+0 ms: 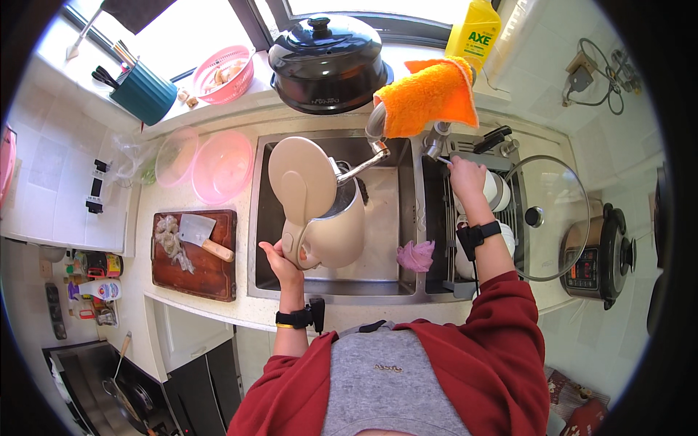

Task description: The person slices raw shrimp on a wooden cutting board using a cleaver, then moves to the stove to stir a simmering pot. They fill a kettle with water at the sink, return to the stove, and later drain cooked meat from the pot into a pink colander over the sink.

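Over the sink (381, 218), my left hand (284, 264) grips the handle of a beige electric kettle (338, 240), its lid (302, 177) raised. The spout (376, 158) of the faucet reaches to the kettle's open mouth. My right hand (468, 177) is closed around the thin lever (444, 160) of the faucet, right of the sink. An orange cloth (428, 101) drapes over the faucet's neck. A pink rag (415, 256) lies on the sink's right edge. Whether water runs, I cannot tell.
Left of the sink, a cleaver (197, 229) lies on a wooden cutting board (193, 283) beside pink bowls (222, 166). On the right stand a rack with white bowls (499, 191), a glass lid (556, 218) and an electric cooker (594, 261). A black pot (327, 71) stands on the sill.
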{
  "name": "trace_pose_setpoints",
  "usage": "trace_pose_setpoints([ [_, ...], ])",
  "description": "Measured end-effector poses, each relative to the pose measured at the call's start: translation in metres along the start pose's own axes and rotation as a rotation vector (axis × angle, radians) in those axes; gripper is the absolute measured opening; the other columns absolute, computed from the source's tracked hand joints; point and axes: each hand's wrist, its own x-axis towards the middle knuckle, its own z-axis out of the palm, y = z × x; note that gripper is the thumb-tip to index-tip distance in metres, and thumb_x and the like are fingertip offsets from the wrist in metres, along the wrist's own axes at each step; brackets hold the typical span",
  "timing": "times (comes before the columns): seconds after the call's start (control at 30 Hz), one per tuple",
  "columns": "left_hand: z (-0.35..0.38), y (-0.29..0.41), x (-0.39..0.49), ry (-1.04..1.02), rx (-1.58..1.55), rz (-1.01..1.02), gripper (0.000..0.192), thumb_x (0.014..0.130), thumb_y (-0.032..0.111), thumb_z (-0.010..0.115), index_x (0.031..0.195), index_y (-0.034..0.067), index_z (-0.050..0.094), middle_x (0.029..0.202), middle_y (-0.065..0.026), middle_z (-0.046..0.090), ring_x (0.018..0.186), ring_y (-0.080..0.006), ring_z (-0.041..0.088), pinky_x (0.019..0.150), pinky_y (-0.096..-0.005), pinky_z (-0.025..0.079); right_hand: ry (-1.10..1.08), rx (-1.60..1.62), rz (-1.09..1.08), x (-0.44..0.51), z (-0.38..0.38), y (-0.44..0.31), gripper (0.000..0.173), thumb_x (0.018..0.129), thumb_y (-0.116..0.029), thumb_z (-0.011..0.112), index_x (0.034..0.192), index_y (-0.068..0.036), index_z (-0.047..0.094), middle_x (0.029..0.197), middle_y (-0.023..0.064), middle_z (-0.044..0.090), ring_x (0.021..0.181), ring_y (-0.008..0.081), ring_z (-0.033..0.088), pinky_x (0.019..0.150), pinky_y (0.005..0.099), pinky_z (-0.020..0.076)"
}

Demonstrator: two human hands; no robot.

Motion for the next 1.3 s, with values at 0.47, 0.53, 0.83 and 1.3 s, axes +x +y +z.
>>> trace_pose_setpoints([
  [0.47, -0.0048, -0.0052, 0.0025, 0.01, -0.057, -0.017, 0.078, 0.091, 0.066, 0.018, 0.066, 0.003, 0.057, 0.051, -0.0044, 0.053, 0.044, -0.013, 0.047, 0.046, -0.0226, 0.036, -0.018, 0.007, -0.003, -0.0005, -0.0029, -0.001, 0.017, 0.086, -0.027, 0.054, 0.082, -0.013, 0.062, 0.078, 0.0068, 0.067, 0.079, 0.0279, 0.063, 0.073, 0.043, 0.0384],
  [0.53, -0.0053, -0.0061, 0.0033, 0.012, -0.063, -0.022, 0.078, 0.091, 0.066, 0.018, 0.067, 0.003, 0.057, 0.052, -0.0043, 0.053, 0.044, -0.013, 0.047, 0.046, -0.0227, 0.036, -0.017, 0.012, 0.0, -0.0007, -0.0023, -0.0008, 0.017, 0.086, -0.027, 0.054, 0.083, -0.013, 0.062, 0.078, 0.0067, 0.067, 0.079, 0.028, 0.062, 0.074, 0.0432, 0.0383],
  [0.83, -0.006, -0.0069, 0.0038, 0.016, -0.002, -0.024, 0.079, 0.09, 0.068, 0.017, 0.066, 0.004, 0.056, 0.053, -0.0047, 0.052, 0.045, -0.0141, 0.046, 0.045, -0.0244, 0.036, -0.018, 0.032, 0.002, -0.0001, 0.0011, 0.0003, 0.018, 0.087, -0.028, 0.052, 0.083, -0.013, 0.061, 0.078, 0.0065, 0.066, 0.079, 0.028, 0.062, 0.074, 0.0433, 0.0374],
  [1.3, -0.0051, -0.0071, 0.0032, 0.002, 0.019, -0.012, 0.079, 0.089, 0.068, 0.016, 0.065, 0.004, 0.056, 0.053, -0.0043, 0.052, 0.045, -0.0133, 0.045, 0.045, -0.0241, 0.037, -0.013, 0.024, -0.021, 0.0003, 0.0001, 0.001, 0.017, 0.086, -0.027, 0.055, 0.084, -0.011, 0.059, 0.076, 0.0102, 0.065, 0.077, 0.0308, 0.062, 0.071, 0.0454, 0.0396],
])
